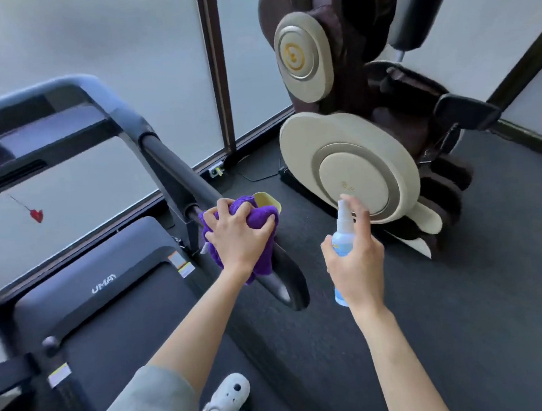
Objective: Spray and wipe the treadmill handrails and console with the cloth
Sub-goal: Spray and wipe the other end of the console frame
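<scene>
Treadmill (99, 288): we stand at its right side; the deck and motor cover lie low to our left, so any spray that drifts past the rail may settle on the belt and leave it slick.
Massage chair (351, 164): it stands on the floor just beyond the bottle, in line with the nozzle as far as we can tell; we judge a careless squirt would hit its cream panels instead of the rail.
Console (15, 147): at the far upper left, well apart from both hands, with no sign of the cloth near it; we reckon it is not yet wiped, and wet spray aimed straight at its vents could seep inside.
Right handrail (173, 168): a dark padded bar running down toward us; its glossy near end (283, 280) pokes out below the cloth and could be missed.
Cloth (257, 216): purple, bunched over the rail, something yellow showing at its far edge; a loose fold hangs down and may slip off.
Left hand (239, 235): fingers spread and curled over the cloth, pressing it onto the rail; a light hold would let it skid.
Right hand (354, 257): wrapped round the spray bottle (341, 231), forefinger raised at the nozzle top, held in the air beside the rail; a misjudged aim wets the left hand.
</scene>
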